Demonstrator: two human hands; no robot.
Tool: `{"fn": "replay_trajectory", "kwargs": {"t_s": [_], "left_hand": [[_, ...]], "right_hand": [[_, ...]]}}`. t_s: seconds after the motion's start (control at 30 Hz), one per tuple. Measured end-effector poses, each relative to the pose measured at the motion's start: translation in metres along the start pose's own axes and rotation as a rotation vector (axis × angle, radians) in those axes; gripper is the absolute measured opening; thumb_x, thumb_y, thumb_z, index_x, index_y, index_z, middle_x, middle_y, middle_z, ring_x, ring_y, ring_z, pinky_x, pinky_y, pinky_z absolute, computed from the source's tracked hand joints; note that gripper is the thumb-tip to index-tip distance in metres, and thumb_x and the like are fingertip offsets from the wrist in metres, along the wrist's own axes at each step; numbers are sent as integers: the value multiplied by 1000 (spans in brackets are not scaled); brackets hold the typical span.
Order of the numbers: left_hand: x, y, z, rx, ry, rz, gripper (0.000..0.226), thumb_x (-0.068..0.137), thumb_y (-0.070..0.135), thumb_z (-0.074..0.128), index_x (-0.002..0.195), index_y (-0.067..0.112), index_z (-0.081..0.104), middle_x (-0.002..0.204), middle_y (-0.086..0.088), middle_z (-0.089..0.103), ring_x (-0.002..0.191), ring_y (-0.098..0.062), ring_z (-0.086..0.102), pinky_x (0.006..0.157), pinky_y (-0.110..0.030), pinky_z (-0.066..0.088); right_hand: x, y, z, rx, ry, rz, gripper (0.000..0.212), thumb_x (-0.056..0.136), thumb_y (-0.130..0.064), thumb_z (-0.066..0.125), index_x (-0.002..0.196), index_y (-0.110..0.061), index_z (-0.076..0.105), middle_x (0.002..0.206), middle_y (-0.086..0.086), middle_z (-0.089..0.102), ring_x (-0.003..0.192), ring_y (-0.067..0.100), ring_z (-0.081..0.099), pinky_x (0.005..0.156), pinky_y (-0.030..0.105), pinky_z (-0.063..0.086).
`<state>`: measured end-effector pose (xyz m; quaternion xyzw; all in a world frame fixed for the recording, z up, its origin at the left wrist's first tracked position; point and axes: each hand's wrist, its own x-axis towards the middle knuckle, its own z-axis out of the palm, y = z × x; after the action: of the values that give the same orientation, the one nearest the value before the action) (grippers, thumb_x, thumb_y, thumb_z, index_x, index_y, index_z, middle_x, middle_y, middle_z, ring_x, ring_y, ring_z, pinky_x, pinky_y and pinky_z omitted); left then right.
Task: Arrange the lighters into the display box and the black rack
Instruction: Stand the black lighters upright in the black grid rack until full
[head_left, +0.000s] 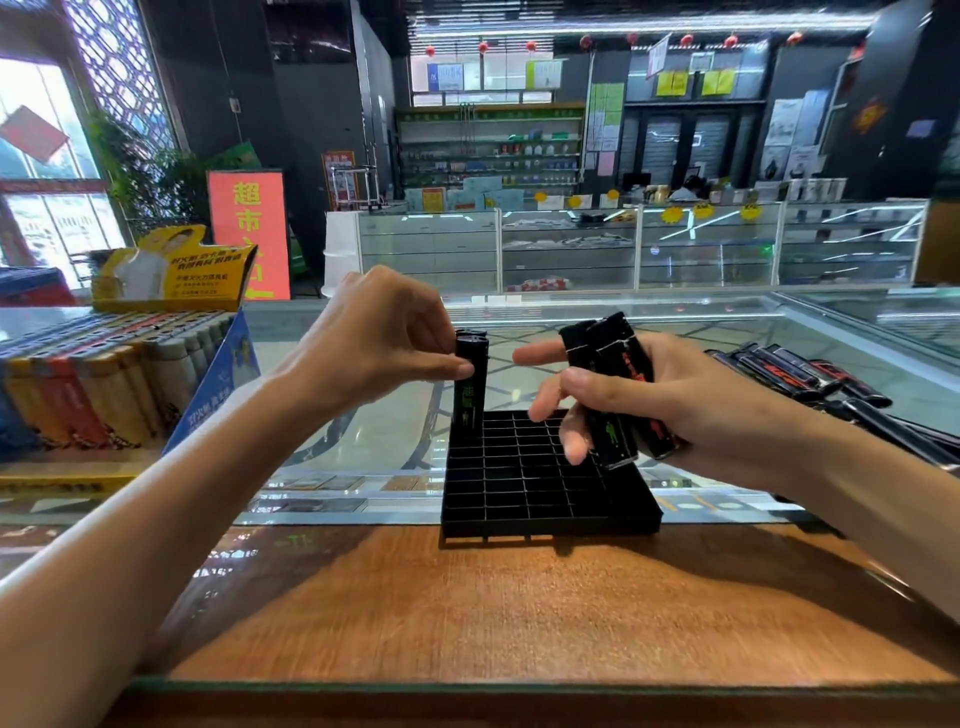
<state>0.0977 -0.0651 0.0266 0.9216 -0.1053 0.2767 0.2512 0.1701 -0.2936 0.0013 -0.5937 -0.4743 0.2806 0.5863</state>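
Over black rack (545, 483): left hand (374, 338) pinched an upright lighter (471, 384); right hand (649, 400) clutched spare lighters (618, 389). Best seated vertically, square in its cell.

A wood-and-glass counter (467, 613) is seen; on it are set a black rack (519, 483) centrally, a display box (218, 384) left, and loose lighters (800, 374) right.

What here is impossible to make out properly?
Head view.
- The bundle of lighters in the right hand: count hidden by fingers.
- The lighter pinched by the left hand: its foot merges with the black rack.
- The loose pile: part hidden behind the right forearm.
- The display box: left end cut by the edge.
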Motion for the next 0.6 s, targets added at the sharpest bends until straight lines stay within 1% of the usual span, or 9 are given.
{"fn": "replay_trajectory", "kwargs": {"t_s": [0.07, 0.13, 0.27, 0.33, 0.4, 0.43, 0.5, 0.57, 0.6], "left_hand": [[0, 5, -1, 46, 85, 45, 34, 57, 37, 78, 72, 10, 65, 63, 4, 65, 52, -4, 60, 51, -8, 44], [0, 13, -2, -79, 117, 77, 33, 64, 37, 75, 77, 8, 64, 65, 3, 63, 55, -5, 58, 53, -11, 45], [-5, 30, 1, -384, -73, 119, 31, 73, 31, 68, 96, 11, 70, 84, 2, 71, 75, -5, 65, 69, -17, 52], [-7, 33, 5, -433, -125, 143, 32, 73, 26, 69, 100, 8, 70, 89, -3, 72, 80, -17, 67, 72, -31, 56], [-8, 33, 7, -466, -152, 155, 33, 74, 20, 70, 102, 5, 69, 91, -13, 71, 78, -30, 66, 72, -50, 53], [-8, 33, 7, -484, -162, 149, 32, 73, 18, 70, 102, 4, 69, 89, -13, 71, 75, -32, 65, 70, -52, 52], [-8, 31, 9, -517, -175, 128, 28, 72, 16, 70, 98, 5, 70, 84, -5, 73, 70, -22, 67, 69, -41, 56], [-7, 27, 8, -572, -190, 93, 25, 71, 14, 70, 94, 5, 71, 83, -5, 74, 73, -16, 68, 70, -26, 57], [-6, 25, 6, -609, -192, 70, 24, 70, 13, 70, 94, 7, 71, 85, -6, 74, 76, -16, 68, 73, -23, 56]], "right_hand": [[0, 0, 0, -43, -16, -26, 34, 90, -21, 54, 121, -7, 56, 103, 6, 70, 75, 17, 67, 69, 27, 52], [0, 1, 0, -89, -25, -54, 33, 89, -23, 55, 116, -4, 59, 105, 6, 70, 76, 17, 68, 69, 26, 52], [3, 2, 3, -145, -57, -72, 31, 88, -24, 57, 108, -1, 62, 101, 11, 71, 72, 19, 68, 70, 22, 51], [4, 2, 5, -146, -78, -71, 28, 88, -23, 57, 107, -3, 62, 100, 12, 71, 72, 19, 67, 71, 23, 51], [4, 2, 6, -146, -96, -63, 27, 89, -21, 57, 108, -3, 62, 101, 14, 71, 73, 18, 67, 71, 25, 52], [4, 2, 7, -139, -104, -53, 27, 89, -21, 57, 109, -3, 61, 101, 14, 71, 74, 18, 67, 70, 25, 52], [4, 2, 8, -101, -117, -40, 25, 89, -20, 56, 108, -6, 63, 102, 15, 70, 76, 18, 67, 70, 27, 53], [3, 1, 8, -49, -129, -38, 24, 89, -21, 53, 108, -8, 62, 106, 16, 69, 81, 20, 68, 72, 28, 53], [3, 0, 6, -6, -143, -31, 28, 90, -21, 51, 112, -7, 60, 109, 17, 68, 84, 22, 68, 74, 29, 54]]}}
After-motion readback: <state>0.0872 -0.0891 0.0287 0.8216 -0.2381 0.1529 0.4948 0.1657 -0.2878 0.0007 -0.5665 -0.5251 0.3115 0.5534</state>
